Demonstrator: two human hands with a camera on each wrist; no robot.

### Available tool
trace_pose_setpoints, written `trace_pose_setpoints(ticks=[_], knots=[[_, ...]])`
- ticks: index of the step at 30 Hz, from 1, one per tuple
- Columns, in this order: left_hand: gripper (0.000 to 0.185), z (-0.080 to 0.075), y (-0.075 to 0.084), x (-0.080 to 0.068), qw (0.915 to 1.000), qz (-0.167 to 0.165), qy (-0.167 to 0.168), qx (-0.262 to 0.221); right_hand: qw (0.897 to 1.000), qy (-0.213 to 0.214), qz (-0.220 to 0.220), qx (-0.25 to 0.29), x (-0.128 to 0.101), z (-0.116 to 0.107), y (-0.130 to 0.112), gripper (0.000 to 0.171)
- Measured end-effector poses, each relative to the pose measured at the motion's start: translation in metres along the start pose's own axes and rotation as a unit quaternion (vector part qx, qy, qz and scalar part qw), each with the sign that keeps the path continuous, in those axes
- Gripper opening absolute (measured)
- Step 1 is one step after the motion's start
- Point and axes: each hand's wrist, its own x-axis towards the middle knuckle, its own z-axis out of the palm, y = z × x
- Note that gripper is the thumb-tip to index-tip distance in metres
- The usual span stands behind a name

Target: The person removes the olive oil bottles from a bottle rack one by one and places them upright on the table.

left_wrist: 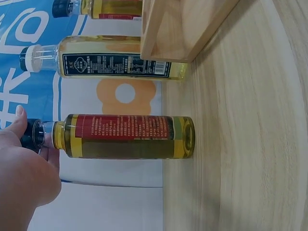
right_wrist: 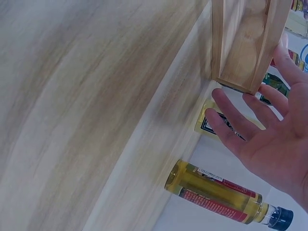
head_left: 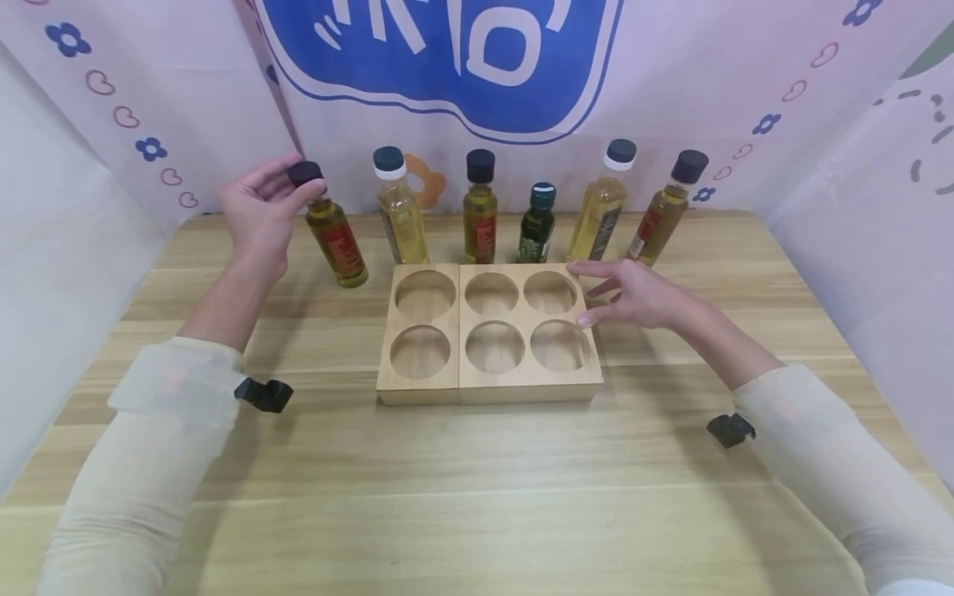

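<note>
Six holes in the wooden rack [head_left: 417, 385] sit empty so far, left grip [head_left: 257, 211] pinching the first oil bottle's cap [head_left: 305, 174], right grip [head_left: 633, 294] spread by the rack.

Six bottles [head_left: 479, 207] are standing in a row; one wooden rack [head_left: 488, 335] is showing six round holes; two hands [head_left: 257, 207] are hovering.

L hand [head_left: 257, 211] grips bottle [head_left: 333, 232] cap; R hand [head_left: 633, 294] by rack [head_left: 488, 385].
</note>
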Motion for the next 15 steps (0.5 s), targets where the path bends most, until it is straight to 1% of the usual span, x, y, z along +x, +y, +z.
trace_pose_setpoints(ticks=[1, 3, 7, 9, 12, 15], knots=[[0.045, 0.0, -0.001, 0.0, 1.0, 0.004, -0.003, 0.002, 1.0, 0.0, -0.002, -0.001, 0.0, 0.0, 0.001, 0.084], [0.046, 0.0, -0.001, 0.0, 1.0, 0.003, -0.006, -0.003, 1.0, 0.0, -0.007, -0.005, -0.001, 0.0, 0.002, 0.083], [0.05, -0.002, 0.0, -0.002, 0.9996, 0.004, -0.017, 0.02, 1.0, -0.001, -0.014, -0.011, -0.002, 0.001, 0.003, 0.082], [0.055, -0.005, 0.001, -0.004, 0.9991, -0.003, -0.031, 0.03, 1.0, 0.001, -0.02, -0.017, -0.004, 0.002, 0.002, 0.081], [0.065, -0.012, 0.003, -0.006, 0.9974, -0.018, -0.06, 0.036, 0.999, 0.012, -0.031, -0.038, -0.008, 0.003, -0.002, 0.078], [0.073, -0.02, 0.006, -0.009, 0.9946, -0.036, -0.087, 0.044, 0.996, 0.039, -0.04, -0.064, -0.014, 0.005, -0.006, 0.075]])
